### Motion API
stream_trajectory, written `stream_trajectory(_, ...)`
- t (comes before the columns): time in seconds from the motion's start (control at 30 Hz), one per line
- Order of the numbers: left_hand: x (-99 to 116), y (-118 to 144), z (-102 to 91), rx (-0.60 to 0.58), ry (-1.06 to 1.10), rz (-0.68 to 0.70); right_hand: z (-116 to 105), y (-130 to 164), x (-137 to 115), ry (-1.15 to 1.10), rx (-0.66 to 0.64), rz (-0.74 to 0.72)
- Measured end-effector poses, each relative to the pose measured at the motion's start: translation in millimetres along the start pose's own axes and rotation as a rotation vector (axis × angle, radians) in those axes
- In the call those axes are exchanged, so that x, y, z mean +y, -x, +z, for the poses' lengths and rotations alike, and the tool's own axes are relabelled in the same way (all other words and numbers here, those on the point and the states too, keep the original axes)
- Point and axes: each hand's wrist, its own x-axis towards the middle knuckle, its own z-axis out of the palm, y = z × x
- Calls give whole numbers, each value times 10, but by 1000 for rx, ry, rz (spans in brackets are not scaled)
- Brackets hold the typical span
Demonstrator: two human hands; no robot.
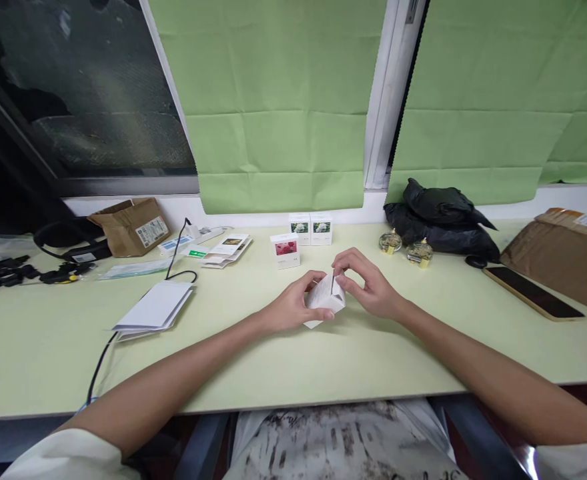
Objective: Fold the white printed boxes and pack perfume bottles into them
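We cannot see the whole of the small white carton [325,299]: our left hand [293,305] wraps its near side and our right hand [371,285] covers its top right corner, so only a slanted white face and a lower corner show between them. It sits in the middle of the pale green table [48,347], tilted, with that lower corner apparently down on the surface. The left fingers curl around it in a firm clasp; the right thumb and forefinger pinch at its upper edge, where a flap seems to stand up, though we cannot make out whether it is open. Any print on it is too small to read.

Just beyond stands a white box with a red picture [285,251], square and matte, and behind it, two white boxes with pale flower pictures [310,229] side by side. To the right, two small glass bottles with gold caps [404,247] glint beside a crumpled black plastic bag [438,213]. A dark phone [532,293] lies flat further right, near a brown parcel [563,257] cut off by the frame. To the left lies a stack of folded white sheets [154,307], a black cable [104,350] running under it.
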Motion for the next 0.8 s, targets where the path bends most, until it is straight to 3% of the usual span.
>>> stream_trajectory(0.13,-24,0,-15,65,-84,41,31,2,22,-114,10,78)
stream_trajectory(0.4,-20,3,-26,35,-132,43,98,29,168,-285,-16,216)
stream_trajectory(0.8,-83,-13,-6,121,-289,144,162,43,202,-560,-64,497)
